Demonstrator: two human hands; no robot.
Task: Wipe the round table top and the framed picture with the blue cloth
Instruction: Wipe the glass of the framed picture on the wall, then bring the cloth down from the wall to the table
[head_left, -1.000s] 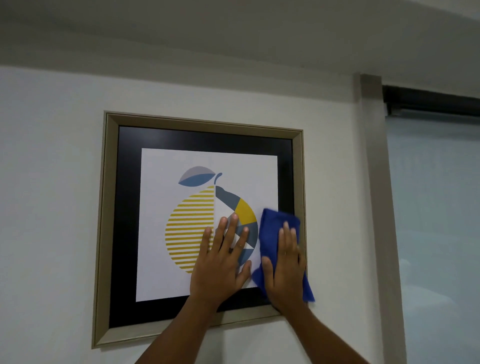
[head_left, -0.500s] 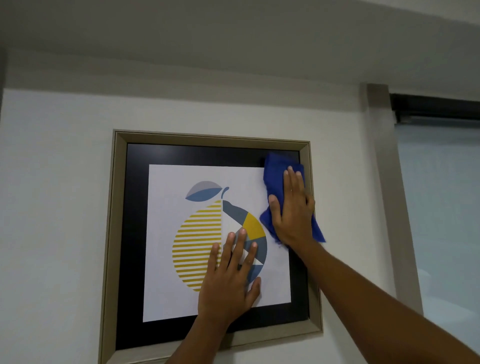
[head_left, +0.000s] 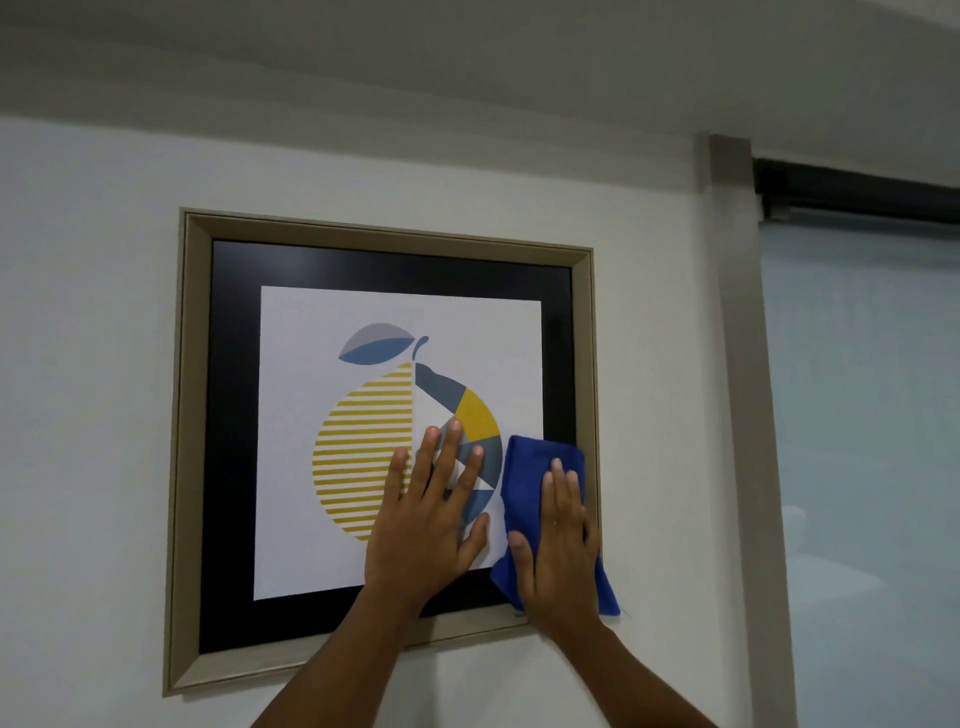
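Currently, right hand (head_left: 558, 545) flat, fingers extended, presses folded blue microfibre cloth (head_left: 524, 483) against lower right of beige-framed lemon print (head_left: 384, 228); left hand (head_left: 423, 525) open, splayed on glass, holding nothing.

Fuzzy blue cloth (head_left: 524, 467); framed picture (head_left: 384, 234) with matt beige moulding; matt white wall (head_left: 93, 364).

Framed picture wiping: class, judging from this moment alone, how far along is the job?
Done: nothing can be confirmed, since no round table shows here. In hand: the right hand presses the blue cloth flat on the lower right of the framed picture, while the left hand braces the glass. Left: apparently the rest of the glass and frame.
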